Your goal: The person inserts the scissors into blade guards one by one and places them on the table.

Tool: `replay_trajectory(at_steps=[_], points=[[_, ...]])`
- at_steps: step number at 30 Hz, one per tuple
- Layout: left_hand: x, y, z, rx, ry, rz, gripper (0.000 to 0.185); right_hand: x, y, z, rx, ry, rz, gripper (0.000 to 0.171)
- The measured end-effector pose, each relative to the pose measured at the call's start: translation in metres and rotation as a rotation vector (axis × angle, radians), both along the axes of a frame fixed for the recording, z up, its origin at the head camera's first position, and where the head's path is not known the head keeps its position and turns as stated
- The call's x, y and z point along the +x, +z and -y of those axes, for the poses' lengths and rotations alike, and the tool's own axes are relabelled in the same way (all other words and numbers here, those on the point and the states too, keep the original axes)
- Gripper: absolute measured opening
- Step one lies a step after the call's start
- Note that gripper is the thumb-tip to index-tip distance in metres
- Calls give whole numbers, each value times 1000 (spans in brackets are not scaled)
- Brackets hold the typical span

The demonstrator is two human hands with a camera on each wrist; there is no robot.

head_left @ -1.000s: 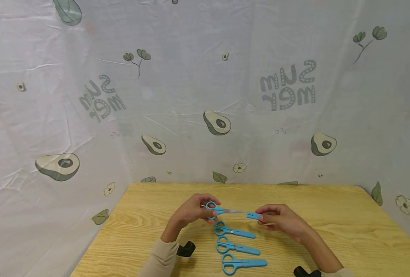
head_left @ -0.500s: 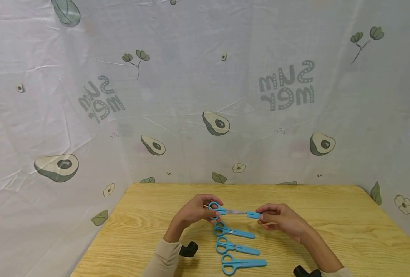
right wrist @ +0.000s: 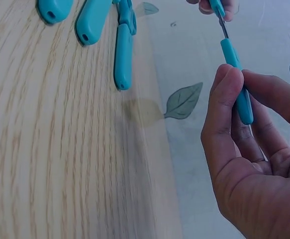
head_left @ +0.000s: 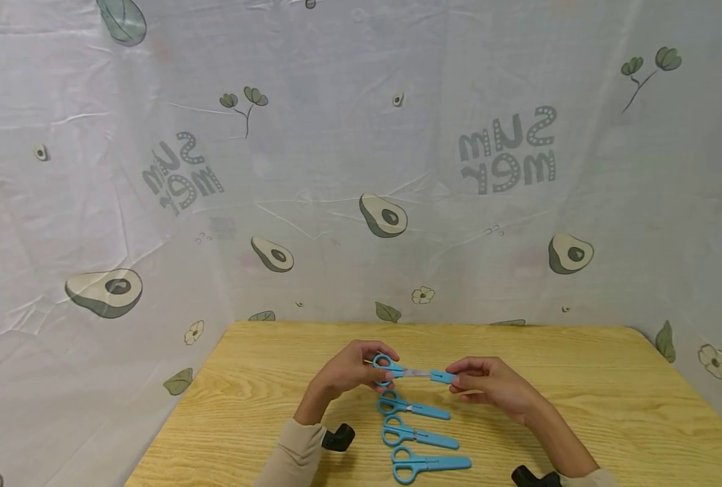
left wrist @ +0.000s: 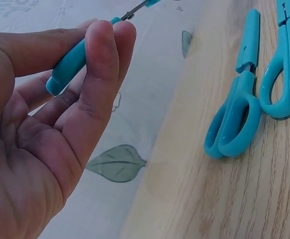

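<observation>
My left hand [head_left: 348, 370] pinches the blue handles of a pair of scissors [head_left: 384, 368] above the table. Thumb and fingertips of my right hand [head_left: 497, 387] grip a blue blade cover [head_left: 441, 376]. The blade tips are inside the cover's mouth, and a stretch of bare metal shows between handles and cover. In the right wrist view the cover [right wrist: 229, 51] lines up with the blade. Just below the hands, three blue scissors lie in a column, their blades in covers: a top pair [head_left: 421, 408], a middle pair [head_left: 427, 436] and a bottom pair [head_left: 440, 463].
The wooden table [head_left: 580, 379] reaches back to a pale printed curtain [head_left: 312, 155] with avocado and leaf drawings. A black wrist mount [head_left: 339, 438] sits by my left sleeve, another mount [head_left: 534, 477] by my right.
My left hand has moved right with the scissors, and my right hand slightly left with the cover. The blade tips, apart from the cover one second ago, are now in it.
</observation>
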State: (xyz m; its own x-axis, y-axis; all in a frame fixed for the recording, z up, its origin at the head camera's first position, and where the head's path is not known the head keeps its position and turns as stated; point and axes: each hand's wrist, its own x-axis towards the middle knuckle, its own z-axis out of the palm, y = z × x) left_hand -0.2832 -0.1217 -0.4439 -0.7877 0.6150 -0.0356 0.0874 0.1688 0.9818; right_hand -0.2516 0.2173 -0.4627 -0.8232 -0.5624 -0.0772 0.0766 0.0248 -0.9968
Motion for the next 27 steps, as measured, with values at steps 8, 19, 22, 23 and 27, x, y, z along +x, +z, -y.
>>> replay_trajectory(at_steps=[8, 19, 22, 23, 27], points=[[-1, 0, -4, 2, 2, 3, 31, -1, 1, 6, 9, -8, 11, 32], [-2, -3, -6, -16, -8, -19, 36, -3, 0, 10, 20, -19, 18, 30], [-2, -3, -7, -17, -6, -15, 36, -4, 0, 11, 24, -19, 17, 31], [-2, -3, -7, -17, -6, -13, 36, -4, 0, 12, 25, -19, 16, 31], [-1, -4, -8, -10, 0, -1, 35, -5, -1, 14, 28, -16, 18, 32]])
